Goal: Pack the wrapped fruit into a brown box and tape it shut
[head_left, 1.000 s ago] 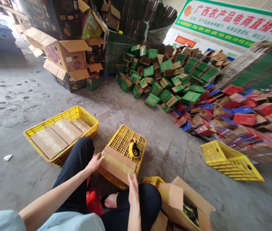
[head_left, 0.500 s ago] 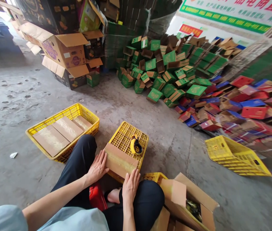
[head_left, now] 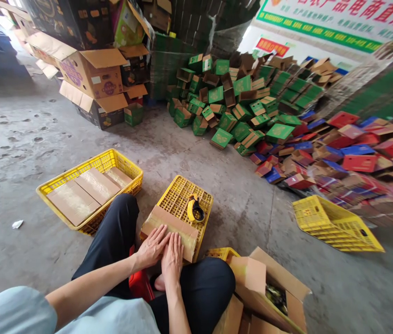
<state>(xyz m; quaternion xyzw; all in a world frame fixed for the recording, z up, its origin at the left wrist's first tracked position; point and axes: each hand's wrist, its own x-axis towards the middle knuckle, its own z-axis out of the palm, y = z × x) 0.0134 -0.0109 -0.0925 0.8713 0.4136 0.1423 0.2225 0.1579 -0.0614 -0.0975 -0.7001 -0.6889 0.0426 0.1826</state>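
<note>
Taped cardboard box (head_left: 172,222) on an upturned yellow crate (head_left: 174,195)
Left hand (head_left: 152,246) and right hand (head_left: 172,257) lie flat, outstretched, side by side on the box; a tape dispenser (head_left: 191,212) rests just beyond.

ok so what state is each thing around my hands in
Left hand: open, flat on the taped box
Right hand: open, also on that box
Taped box: closed, on the middle crate
Tape dispenser: unheld, on the crate
Middle crate: upturned
Left crate: upright, holding closed boxes
Carton: flaps open, contents partly visible
</note>
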